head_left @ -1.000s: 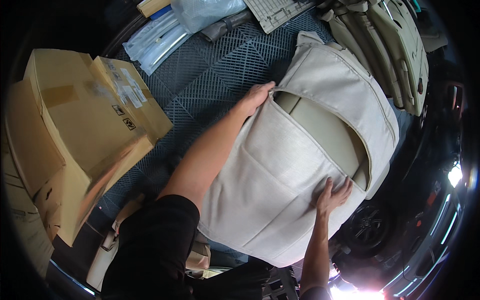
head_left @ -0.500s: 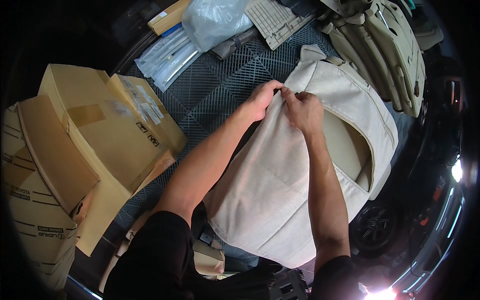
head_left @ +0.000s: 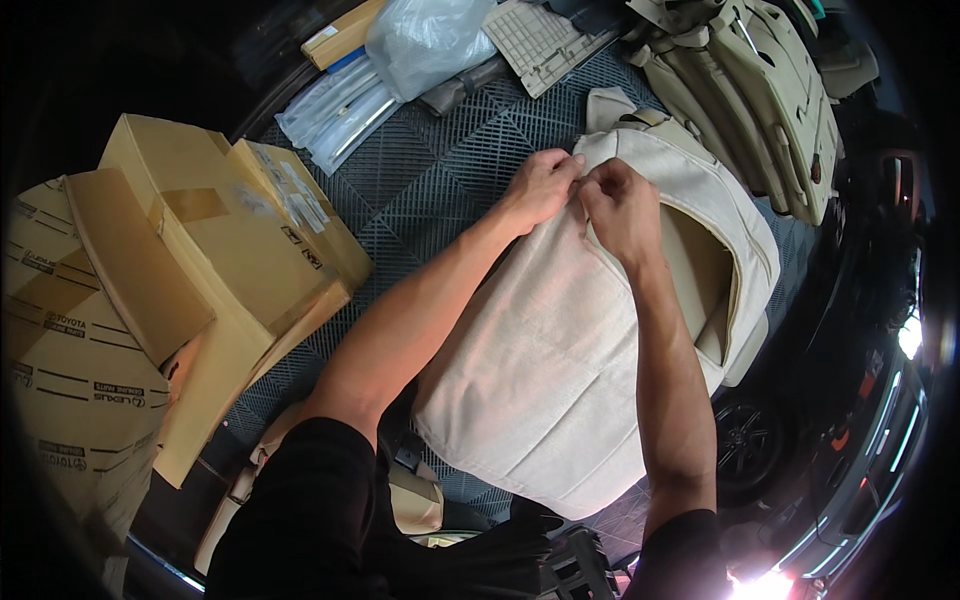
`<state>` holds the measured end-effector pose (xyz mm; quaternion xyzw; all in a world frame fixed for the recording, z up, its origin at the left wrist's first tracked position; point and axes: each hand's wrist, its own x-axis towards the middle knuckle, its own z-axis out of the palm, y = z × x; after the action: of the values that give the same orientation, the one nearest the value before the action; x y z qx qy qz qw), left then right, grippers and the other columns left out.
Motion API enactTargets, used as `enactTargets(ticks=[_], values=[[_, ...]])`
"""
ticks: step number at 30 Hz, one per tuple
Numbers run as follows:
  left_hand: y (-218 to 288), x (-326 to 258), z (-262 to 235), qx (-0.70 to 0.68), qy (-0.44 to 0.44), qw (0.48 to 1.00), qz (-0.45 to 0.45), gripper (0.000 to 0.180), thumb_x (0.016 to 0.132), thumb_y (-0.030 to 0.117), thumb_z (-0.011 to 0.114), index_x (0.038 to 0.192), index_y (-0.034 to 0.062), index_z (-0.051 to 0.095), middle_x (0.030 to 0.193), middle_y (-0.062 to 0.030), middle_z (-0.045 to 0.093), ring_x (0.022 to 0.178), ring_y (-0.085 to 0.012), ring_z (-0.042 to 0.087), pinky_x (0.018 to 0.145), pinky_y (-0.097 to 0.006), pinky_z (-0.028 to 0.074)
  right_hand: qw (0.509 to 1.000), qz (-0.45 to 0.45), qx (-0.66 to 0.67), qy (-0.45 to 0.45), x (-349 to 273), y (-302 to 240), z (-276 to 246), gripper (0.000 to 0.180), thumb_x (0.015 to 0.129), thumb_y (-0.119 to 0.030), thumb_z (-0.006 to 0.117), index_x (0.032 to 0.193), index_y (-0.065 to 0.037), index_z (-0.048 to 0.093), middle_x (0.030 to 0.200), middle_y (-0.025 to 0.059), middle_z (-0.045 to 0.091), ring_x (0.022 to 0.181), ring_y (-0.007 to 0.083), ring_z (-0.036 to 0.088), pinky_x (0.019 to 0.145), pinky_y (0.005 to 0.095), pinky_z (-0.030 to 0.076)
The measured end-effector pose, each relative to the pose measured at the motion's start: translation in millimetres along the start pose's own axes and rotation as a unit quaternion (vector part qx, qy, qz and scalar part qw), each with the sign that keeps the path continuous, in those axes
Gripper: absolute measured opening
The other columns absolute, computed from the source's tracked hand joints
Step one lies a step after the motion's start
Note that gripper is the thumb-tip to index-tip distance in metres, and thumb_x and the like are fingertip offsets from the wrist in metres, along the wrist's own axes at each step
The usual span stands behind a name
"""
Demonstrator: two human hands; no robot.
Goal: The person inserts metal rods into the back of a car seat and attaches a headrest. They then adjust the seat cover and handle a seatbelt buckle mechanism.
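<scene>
A pale off-white fabric seat cover (head_left: 530, 350) is drawn over a car seat that lies in front of me. A curved opening in the cover bares the seat's smooth beige surface (head_left: 697, 265). My left hand (head_left: 545, 188) grips the cover's far left edge, thumb against the cloth. Close beside it, my right hand (head_left: 622, 208) is closed with fingers pinched at the left end of the opening. Whatever small piece sits between those right fingertips is hidden.
Cardboard boxes (head_left: 240, 250) stand on the left. Beige seat parts (head_left: 740, 100) are stacked at the far right, and a plastic-wrapped bundle (head_left: 425, 50) lies at the back beside a slatted panel (head_left: 545, 45). Dark grid tiles (head_left: 420, 190) cover the floor. A dark car (head_left: 860, 400) is at the right.
My right hand has shifted slightly right, away from the left hand, and its fingers have curled. The opening's left end is drawn wider. The whole view has turned a little.
</scene>
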<state>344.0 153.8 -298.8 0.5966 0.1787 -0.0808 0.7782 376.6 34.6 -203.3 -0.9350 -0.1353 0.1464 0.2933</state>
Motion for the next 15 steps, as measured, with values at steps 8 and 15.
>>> enactTargets(ticks=[8, 15], values=[[10, -10, 17, 0.135, 0.070, 0.982, 0.112, 0.040, 0.101, 0.033, 0.060, 0.084, -0.0023, 0.065, 0.067, -0.0056, 0.060, 0.062, -0.0105, 0.048, 0.056, -0.034, 0.042, 0.974, 0.170, 0.134, 0.062, -25, 17, -5, 0.025, 0.087, -0.020, 0.065, 0.086, 0.004, 0.067, 0.067, 0.0128, 0.070, 0.057, 0.0189, 0.067, 0.059, 0.0325, 0.053], [50, -32, 41, 0.186, 0.070, 0.969, 0.148, 0.041, 0.100, 0.035, 0.061, 0.081, -0.0021, 0.064, 0.065, -0.0048, 0.057, 0.062, -0.0117, 0.047, 0.058, -0.035, 0.042, 0.947, 0.169, 0.243, 0.124, -55, 17, -30, 0.021, 0.086, -0.019, 0.066, 0.082, 0.002, 0.065, 0.065, 0.0093, 0.068, 0.059, 0.0152, 0.065, 0.060, 0.0309, 0.052]])
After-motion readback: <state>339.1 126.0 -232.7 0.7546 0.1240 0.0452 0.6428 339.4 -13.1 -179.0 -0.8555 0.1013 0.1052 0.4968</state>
